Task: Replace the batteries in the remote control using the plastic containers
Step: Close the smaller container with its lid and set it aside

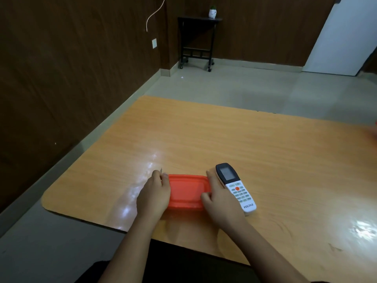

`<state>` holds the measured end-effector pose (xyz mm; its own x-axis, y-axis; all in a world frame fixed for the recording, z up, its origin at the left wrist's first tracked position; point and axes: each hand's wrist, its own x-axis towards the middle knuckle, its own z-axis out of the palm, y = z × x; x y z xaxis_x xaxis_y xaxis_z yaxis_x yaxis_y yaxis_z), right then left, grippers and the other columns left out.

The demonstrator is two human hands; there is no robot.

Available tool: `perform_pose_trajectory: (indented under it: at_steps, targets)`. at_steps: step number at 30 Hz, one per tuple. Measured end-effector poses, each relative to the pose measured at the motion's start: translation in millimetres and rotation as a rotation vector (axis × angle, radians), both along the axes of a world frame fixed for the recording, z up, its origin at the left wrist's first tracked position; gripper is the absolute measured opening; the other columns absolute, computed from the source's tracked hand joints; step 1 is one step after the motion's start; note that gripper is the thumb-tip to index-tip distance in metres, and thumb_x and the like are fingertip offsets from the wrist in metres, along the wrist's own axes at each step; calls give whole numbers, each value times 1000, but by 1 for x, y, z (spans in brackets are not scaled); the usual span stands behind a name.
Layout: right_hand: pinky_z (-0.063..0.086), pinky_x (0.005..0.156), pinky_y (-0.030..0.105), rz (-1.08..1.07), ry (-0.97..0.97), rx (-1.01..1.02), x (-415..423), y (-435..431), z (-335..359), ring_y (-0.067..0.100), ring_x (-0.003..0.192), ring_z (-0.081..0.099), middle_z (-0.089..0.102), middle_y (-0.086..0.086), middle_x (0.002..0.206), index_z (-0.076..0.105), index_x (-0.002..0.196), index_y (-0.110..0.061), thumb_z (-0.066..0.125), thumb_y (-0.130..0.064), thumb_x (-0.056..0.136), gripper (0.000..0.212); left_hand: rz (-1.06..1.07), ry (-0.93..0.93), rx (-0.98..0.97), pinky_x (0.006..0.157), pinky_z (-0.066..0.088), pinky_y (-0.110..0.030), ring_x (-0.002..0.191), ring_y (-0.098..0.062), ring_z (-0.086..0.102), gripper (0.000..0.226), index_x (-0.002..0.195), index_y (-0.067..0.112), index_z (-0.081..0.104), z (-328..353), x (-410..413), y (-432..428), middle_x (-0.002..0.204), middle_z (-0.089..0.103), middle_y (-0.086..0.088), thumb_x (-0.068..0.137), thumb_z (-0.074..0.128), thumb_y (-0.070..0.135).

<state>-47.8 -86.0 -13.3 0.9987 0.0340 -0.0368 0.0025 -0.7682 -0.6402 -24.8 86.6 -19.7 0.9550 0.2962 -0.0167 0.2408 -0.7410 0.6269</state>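
Upper left of the frame, a pale cable (152,15) dangles down the dark wood wall, with a socket (154,43) just below it. Down to lower centre now: the left hand (154,193) is on the left end of the container (186,193), fingers curled round its edge and gripping. The container sits flat on the orange wood surface (265,144), near the front edge, its orange lid on. Top centre, against the far wall, a black stand (196,41) carries a little white pot (212,12). Back down: the right hand (219,198) clamps the container's right end, thumb on the lid, fingers wrapped over the rim. Just right of that hand lies the remote (234,186), face up, dark screen end pointing up the frame, the white end marked VOLTAS nearest the person. Upper right, a white door (342,37).
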Motion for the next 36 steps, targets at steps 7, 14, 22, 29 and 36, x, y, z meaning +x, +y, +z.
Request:
perform_pose_trajectory:
  at_steps: [7,14,22,29,36]
  targets:
    - [51,71,36,-19,-73,-137,-7,3,-3,24,78,62,66,6,90,15,148,-30,33,-32,93,59,28,-147,99,63,42,-37,76,-28,58,35,99,13,50,-5,-3,-7,80,63,-6,100,28,40]
    - [52,69,38,-9,-29,-149,-4,2,-10,26,72,62,65,8,81,10,150,-33,31,-32,93,61,135,-56,-5,82,17,-34,90,-29,53,28,84,26,45,-19,6,-4,79,63,-6,97,32,48]
    - [49,88,42,-1,52,-92,-10,0,8,32,100,62,61,13,122,5,149,-38,28,-39,96,58,25,-115,20,99,27,-41,123,-24,43,33,123,24,48,-1,-5,-6,130,53,-1,96,41,43]
    - [47,90,31,59,66,-37,-54,-52,14,11,100,59,64,-4,111,44,138,-32,47,-45,94,46,-632,-20,105,108,26,-35,137,-14,22,88,139,44,35,9,-31,20,150,28,12,63,75,55]
    - [36,98,18,345,-157,-123,-68,-50,8,3,126,41,43,-15,141,45,138,-32,48,-32,96,42,-23,-296,128,92,41,-38,119,-30,42,68,125,27,54,14,-34,55,131,49,-5,63,83,33]
